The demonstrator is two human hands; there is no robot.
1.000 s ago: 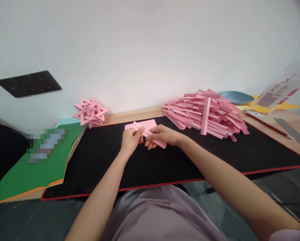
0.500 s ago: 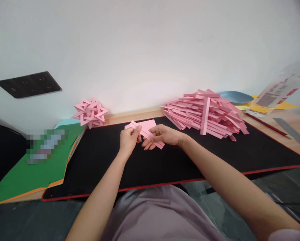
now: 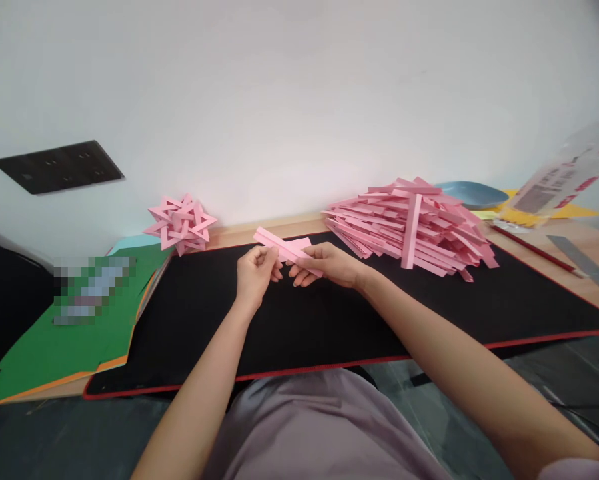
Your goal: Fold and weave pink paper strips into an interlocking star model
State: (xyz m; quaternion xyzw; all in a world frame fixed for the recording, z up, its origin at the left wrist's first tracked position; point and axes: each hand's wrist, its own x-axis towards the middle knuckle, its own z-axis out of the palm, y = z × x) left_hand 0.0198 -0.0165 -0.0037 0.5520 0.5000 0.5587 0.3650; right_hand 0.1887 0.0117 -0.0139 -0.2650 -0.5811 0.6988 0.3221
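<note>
Both hands hold one creased pink paper strip (image 3: 286,248) above the black mat (image 3: 329,327), slanting from upper left to lower right. My left hand (image 3: 257,270) pinches it near its left part. My right hand (image 3: 324,265) grips its lower right end, thumb on top and fingers below. Behind the strip lies more flat pink paper (image 3: 302,243), partly hidden. To the right is a large pile of folded pink strips (image 3: 384,220). At the back left stands a star-shaped pink paper model (image 3: 181,224).
Green paper sheets (image 3: 94,340) lie at the left. Beyond the pile are a blue dish (image 3: 474,194), yellow paper (image 3: 572,211), a clear bottle (image 3: 549,183), a dark red pencil (image 3: 534,249) and a metal ruler (image 3: 587,265). A wall stands behind the table.
The strip has shifted up and left, so more of its left end sticks out past my left hand. My hands have moved slightly, with the right fingers drawn up closer to the strip.
</note>
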